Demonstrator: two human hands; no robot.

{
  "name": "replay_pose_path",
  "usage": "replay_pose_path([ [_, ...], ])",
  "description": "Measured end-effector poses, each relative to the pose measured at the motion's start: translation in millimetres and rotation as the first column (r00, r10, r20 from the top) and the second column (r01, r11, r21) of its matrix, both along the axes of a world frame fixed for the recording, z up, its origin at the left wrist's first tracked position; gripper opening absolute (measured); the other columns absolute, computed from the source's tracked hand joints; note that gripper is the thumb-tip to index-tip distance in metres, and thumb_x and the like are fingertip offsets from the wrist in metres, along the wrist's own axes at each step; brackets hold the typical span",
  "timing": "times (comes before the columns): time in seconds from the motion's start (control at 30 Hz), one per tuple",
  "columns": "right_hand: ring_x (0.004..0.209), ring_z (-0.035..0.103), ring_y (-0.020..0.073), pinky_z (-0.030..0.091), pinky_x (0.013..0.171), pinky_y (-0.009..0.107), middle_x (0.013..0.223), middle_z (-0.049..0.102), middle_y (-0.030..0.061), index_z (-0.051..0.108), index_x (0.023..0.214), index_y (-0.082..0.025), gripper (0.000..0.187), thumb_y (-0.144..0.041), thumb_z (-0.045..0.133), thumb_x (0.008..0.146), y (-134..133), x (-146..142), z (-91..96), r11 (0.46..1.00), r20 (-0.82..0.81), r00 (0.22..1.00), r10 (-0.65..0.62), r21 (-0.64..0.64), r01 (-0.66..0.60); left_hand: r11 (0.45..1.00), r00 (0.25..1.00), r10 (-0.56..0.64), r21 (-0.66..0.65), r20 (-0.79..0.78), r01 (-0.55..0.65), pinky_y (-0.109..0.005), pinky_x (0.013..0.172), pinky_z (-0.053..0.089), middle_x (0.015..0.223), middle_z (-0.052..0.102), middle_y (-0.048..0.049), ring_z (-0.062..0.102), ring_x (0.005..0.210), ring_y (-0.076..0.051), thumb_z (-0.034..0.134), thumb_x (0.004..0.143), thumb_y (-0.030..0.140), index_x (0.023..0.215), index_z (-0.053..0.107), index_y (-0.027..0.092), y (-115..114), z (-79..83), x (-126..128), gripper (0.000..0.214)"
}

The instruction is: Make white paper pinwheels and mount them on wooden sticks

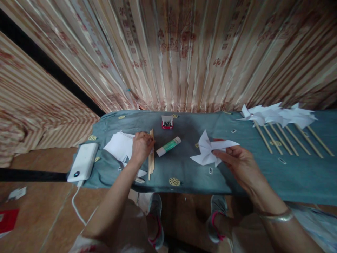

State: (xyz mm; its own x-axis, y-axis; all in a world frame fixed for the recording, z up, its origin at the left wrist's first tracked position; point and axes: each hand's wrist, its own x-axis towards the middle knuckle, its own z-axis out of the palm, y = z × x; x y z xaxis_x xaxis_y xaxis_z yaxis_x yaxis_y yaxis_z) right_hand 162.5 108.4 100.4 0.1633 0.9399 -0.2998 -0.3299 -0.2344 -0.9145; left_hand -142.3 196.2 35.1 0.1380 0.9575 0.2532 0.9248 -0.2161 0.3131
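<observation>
My right hand (240, 162) pinches a folded white paper pinwheel (210, 149) above the blue-grey cloth (276, 175). My left hand (141, 146) reaches down onto a small bundle of thin wooden sticks (151, 156) lying beside a stack of white paper squares (119, 146), its fingers curled over the sticks' upper part. A glue stick (168, 146) with a green label lies between the two hands.
A small red box of pins (167, 122) sits at the back edge. Several finished pinwheels on sticks (281, 117) lie at the right. A white power bank (83, 162) with a cable rests at the cloth's left end. Striped curtains hang behind.
</observation>
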Motion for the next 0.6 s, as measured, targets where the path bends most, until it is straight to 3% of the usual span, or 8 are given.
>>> replay_pose_path([
  [0.2,0.066,0.070,0.0123,0.056,0.063,0.019,0.075,0.076,-0.0036,0.069,0.071,-0.024,0.030,-0.026,0.089,0.049,-1.5,4.6,-4.4,0.999,0.019,1.000,-0.004,0.036,0.003,0.999,0.991,0.049,0.004,-0.125,-0.049,-0.041,0.084,0.041,0.102,0.067,-0.0121,0.052,0.103,-0.031,0.064,0.081,0.024,0.090,0.070,0.015,4.9,6.3,11.1,0.014],
  [0.33,0.065,0.069,0.0122,0.056,0.064,0.020,0.072,0.075,-0.0042,0.069,0.071,-0.024,0.030,-0.025,0.089,0.049,-1.2,4.6,-4.4,0.999,0.006,1.000,-0.012,0.030,0.012,0.995,0.989,0.093,-0.025,-0.117,-0.097,-0.043,0.084,0.040,0.107,0.066,-0.0125,0.051,0.108,-0.033,0.063,0.082,0.026,0.094,0.070,0.016,12.4,6.7,13.3,0.017],
  [0.6,0.068,0.070,0.0144,0.056,0.064,0.023,0.079,0.077,-0.0009,0.071,0.082,-0.023,0.034,-0.027,0.088,0.052,0.4,1.2,-2.4,0.999,0.017,1.000,0.009,0.044,-0.010,0.988,0.988,0.152,-0.006,0.027,-0.152,-0.044,0.089,0.040,0.098,0.068,-0.0098,0.054,0.105,-0.031,0.063,0.076,0.023,0.066,0.067,0.019,25.0,-1.6,13.9,0.012],
])
